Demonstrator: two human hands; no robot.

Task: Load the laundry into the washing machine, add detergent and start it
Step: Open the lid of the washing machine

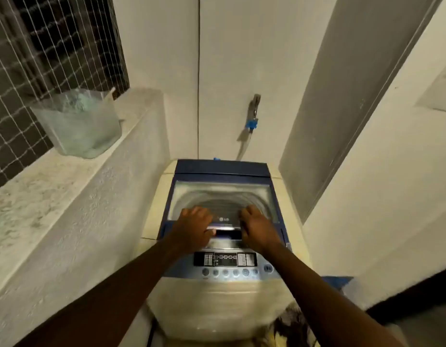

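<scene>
White wall behind; washer lid (223,196) front edge under both hands' fingers (197,212).

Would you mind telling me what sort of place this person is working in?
Probably a home utility balcony or wash area: a blue-and-cream top-loading washing machine stands in a narrow nook, a wall tap with a blue hose connector sits behind it, and a netted window grille opens above a speckled stone ledge.

There is one camera, worn on the person's head. It looks forward and down along both arms. The left hand (192,225) and right hand (258,227) sit near the middle, close by. The washing machine (224,291) is just under them, the wall (229,71) behind.
</scene>
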